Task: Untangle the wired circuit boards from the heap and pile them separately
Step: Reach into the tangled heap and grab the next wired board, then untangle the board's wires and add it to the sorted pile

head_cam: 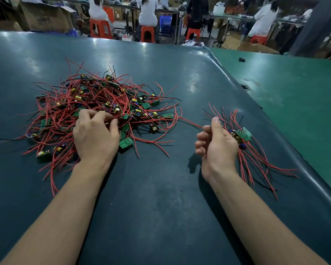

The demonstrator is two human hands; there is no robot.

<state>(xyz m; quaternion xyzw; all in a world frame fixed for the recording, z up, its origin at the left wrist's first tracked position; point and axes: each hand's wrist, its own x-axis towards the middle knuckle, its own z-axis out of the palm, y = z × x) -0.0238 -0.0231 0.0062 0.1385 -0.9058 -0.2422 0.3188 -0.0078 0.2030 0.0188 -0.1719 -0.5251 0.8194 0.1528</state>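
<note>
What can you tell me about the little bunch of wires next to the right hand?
The small pile holds a few green circuit boards with yellow and dark parts, stacked together. Thin red wires and some black ones fan out from them, away and toward the person. It lies on the dark mat near its raised edge. The right hand rests against it, pinching a red wire from the heap.

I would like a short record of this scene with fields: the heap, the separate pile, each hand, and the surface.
heap: tangled circuit boards with red and black wires, left of centre on the mat
separate pile: small sorted pile to the right, wires fanned out toward and away from the person
left hand: left hand on the near edge of the heap, fingers curled into the wires
right hand: right hand beside the sorted pile, pinching a red wire that runs back to the heap
surface: dark green mat
</note>
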